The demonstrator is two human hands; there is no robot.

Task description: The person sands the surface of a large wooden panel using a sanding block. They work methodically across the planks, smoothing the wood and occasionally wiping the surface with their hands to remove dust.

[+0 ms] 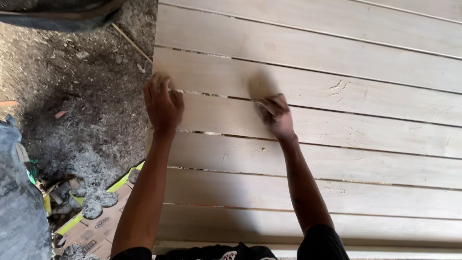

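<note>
Pale wooden planks [337, 62] lie side by side with thin gaps between them, filling the middle and right of the head view. My left hand [162, 103] rests flat with fingers spread on the left end of one plank. My right hand [275, 114] is closed around a small brownish pad [262, 87], blurred, pressed on the plank surface by a gap. I cannot tell exactly what the pad is.
Dusty ground with sawdust [82, 96] lies to the left of the planks. A flattened cardboard box [98, 224] with a yellow-green edge sits at the lower left beside a grey cloth [17, 192]. A dark curved object [57, 14] is at the top left.
</note>
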